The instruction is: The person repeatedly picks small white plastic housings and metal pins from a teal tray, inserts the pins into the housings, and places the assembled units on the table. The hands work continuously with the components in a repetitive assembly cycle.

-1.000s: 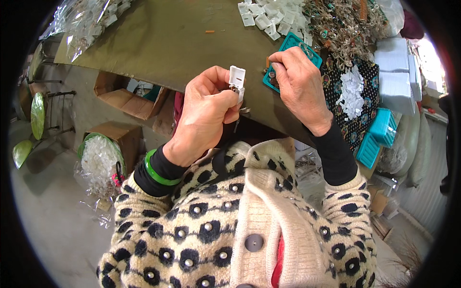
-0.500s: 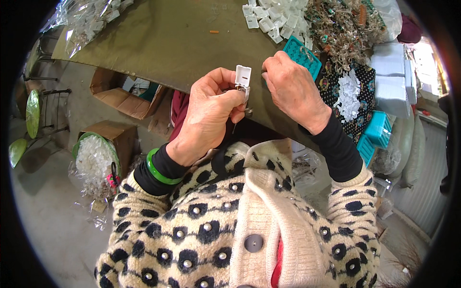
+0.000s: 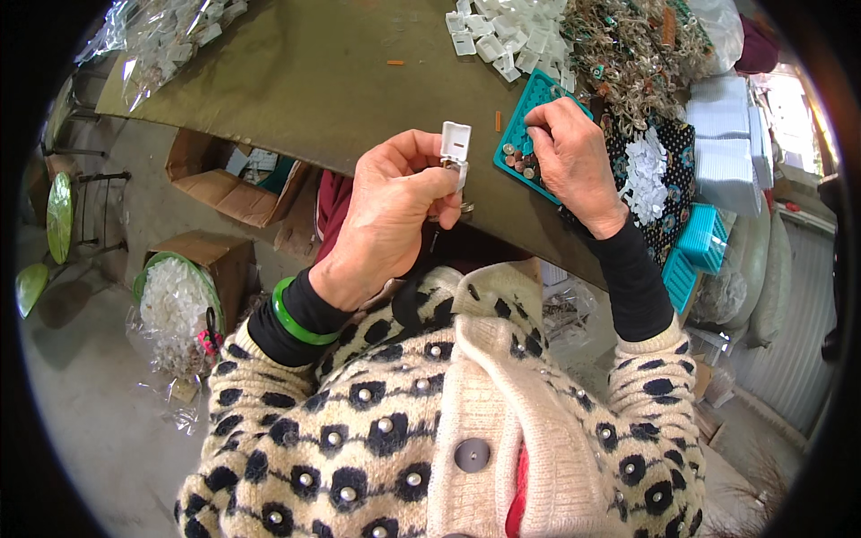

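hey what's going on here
A person's left hand holds a small white plastic case with its lid open. The right hand is over a teal rectangular plastic tray containing small round metallic pieces; whether its fingers grip anything is unclear. A pile of loose white plastic cases lies beyond the tray on the olive-brown table.

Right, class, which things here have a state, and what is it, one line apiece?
White case, open
Left hand, closed on the case
Teal tray, holding small round pieces
Right hand, over the tray, fingertips together; any hold unclear
Cardboard box, open
Green-rimmed tub, filled with whitish pieces
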Motion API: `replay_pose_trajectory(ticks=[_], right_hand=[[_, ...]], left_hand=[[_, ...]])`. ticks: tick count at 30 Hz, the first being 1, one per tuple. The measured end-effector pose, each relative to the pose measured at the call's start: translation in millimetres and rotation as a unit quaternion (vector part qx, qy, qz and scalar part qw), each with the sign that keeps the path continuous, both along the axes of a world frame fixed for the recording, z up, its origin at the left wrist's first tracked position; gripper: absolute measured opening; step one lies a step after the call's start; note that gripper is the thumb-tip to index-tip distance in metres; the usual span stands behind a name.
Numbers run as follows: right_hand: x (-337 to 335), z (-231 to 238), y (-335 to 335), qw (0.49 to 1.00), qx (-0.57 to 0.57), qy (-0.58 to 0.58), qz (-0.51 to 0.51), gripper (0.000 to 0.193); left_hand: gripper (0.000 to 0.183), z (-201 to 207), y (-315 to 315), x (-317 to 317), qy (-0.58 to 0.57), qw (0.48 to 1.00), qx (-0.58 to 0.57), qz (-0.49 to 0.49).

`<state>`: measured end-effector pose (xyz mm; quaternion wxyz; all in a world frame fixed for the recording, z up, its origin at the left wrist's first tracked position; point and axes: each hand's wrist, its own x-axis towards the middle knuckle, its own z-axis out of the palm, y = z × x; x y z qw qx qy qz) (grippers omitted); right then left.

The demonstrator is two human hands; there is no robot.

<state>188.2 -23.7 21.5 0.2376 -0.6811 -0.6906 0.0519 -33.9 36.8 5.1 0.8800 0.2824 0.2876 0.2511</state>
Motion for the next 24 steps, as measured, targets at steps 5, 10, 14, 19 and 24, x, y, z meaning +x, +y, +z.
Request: replay_pose_trajectory(ticks=[5,10,14,19,24], right_hand=[[-19,11,-6,0.994,0.035,0.1,-0.02,0.006],[-52,25,-22,0.986,0.108,0.124,0.009,0.016],[-64,10,-24,0.987,0.146,0.032,0.057,0.022],[-63,6,-32,0.988,0.148,0.012,0.039,0.026],[-57,16,-39,0.983,0.147,0.112,-0.016,0.023]], left_hand=[[0.029,8,-5,6,0.01,1.0,-0.002,0.021],[0.029,11,-5,9,0.047,0.997,0.062,0.011],[0.028,11,-14,18,0.041,0.996,0.069,0.027],[0.028,11,-18,19,0.046,0.998,0.04,0.008],[0.03,14,-20,19,0.045,0.998,0.042,-0.008]])
